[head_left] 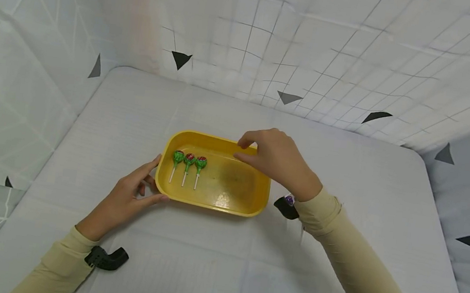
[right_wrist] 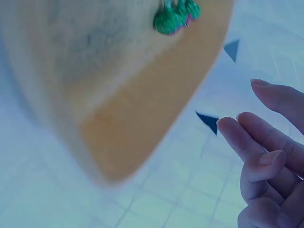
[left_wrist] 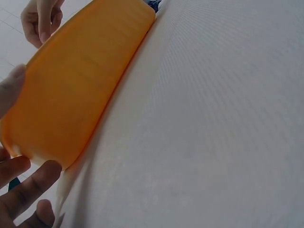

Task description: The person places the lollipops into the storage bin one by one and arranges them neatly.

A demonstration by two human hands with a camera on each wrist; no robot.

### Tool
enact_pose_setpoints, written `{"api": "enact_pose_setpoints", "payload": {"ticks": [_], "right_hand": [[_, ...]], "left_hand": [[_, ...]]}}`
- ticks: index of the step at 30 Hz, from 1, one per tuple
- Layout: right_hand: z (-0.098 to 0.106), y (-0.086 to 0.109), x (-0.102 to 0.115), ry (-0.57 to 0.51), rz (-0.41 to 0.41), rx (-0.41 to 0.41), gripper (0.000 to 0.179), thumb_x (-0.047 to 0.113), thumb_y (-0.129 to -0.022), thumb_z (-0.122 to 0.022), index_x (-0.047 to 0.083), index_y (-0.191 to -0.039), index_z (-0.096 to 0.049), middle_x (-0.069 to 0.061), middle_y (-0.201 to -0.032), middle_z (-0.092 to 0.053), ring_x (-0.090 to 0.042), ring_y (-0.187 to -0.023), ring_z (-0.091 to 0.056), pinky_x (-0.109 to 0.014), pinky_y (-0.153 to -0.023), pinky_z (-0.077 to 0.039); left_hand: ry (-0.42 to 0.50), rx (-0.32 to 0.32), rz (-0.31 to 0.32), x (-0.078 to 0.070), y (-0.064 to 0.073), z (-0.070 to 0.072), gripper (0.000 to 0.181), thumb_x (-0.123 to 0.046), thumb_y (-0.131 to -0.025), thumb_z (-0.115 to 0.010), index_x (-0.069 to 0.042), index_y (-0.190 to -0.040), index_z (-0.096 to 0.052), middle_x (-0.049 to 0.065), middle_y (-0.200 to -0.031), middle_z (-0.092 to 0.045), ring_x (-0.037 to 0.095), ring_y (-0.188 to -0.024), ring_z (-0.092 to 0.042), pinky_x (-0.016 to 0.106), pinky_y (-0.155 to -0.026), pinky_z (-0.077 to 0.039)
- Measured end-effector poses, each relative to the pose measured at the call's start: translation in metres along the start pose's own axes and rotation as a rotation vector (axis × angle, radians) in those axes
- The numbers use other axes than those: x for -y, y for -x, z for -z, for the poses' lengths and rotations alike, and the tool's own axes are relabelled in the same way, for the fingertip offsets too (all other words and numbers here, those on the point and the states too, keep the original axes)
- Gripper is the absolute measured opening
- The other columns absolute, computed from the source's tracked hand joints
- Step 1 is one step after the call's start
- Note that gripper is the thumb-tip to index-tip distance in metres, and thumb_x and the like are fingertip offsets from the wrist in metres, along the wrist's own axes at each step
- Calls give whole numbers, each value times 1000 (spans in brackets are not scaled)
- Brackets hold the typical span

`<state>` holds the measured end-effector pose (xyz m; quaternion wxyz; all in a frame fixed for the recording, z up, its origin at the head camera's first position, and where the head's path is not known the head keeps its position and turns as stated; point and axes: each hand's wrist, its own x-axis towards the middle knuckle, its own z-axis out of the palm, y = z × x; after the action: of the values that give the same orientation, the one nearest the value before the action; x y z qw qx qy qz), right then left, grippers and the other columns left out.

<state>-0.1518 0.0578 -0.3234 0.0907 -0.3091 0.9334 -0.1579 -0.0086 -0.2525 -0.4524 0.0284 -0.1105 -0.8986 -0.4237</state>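
A shallow yellow tray (head_left: pixel 232 205) lies on the white table, its length running left to right in the head view. Inside its left part, three lollipops (head_left: pixel 189 159) in green and red wrappers stand in a row, white sticks toward the person. My left hand (head_left: pixel 124 201) holds the tray's left end, thumb at the near corner and fingers along the end wall. Over the tray's far right side hovers my right hand (head_left: pixel 279 159), thumb and index finger apart with nothing between them. The right wrist view shows its other fingers (right_wrist: pixel 261 209) bent loosely.
Partly hidden below the right wrist is a small purple-wrapped thing (head_left: pixel 289 200), right of the tray. Black wrist mounts (head_left: pixel 108 259) sit on both forearms. White sheeting (head_left: pixel 240 34) with line patterns and dark triangles rises behind the table and at its sides.
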Motion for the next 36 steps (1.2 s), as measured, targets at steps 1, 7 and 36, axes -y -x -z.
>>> {"api": "enact_pose_setpoints", "payload": {"ticks": [1,7,36], "right_hand": [[3,4,-2,-8,-14,-4,24,36,-92,-79,18,-108,-80,2,-94,-78,-20,-75,-63,-34,-66,-50],[12,23,-16,-30,-68,-25,28,42,-95,-75,19,-109,-80,3,-97,-77,-17,-63,-55,-31,-59,-44],[6,86,-58,-7,-125,-109,18,28,-92,-80,18,-107,-79,4,-65,-61,-13,-57,-47,-27,-53,-41]], "left_hand": [[2,1,2,0,0,0,98,-17,-85,-86,-12,-164,-30,4,-100,-66,17,-79,-52,25,-69,-47],[1,1,7,0,0,0,98,-17,-85,-86,-13,-164,-29,3,-100,-66,17,-79,-53,25,-69,-47],[19,-1,2,0,0,0,97,-17,-85,-86,-13,-164,-29,3,-99,-66,16,-80,-53,24,-70,-47]]}}
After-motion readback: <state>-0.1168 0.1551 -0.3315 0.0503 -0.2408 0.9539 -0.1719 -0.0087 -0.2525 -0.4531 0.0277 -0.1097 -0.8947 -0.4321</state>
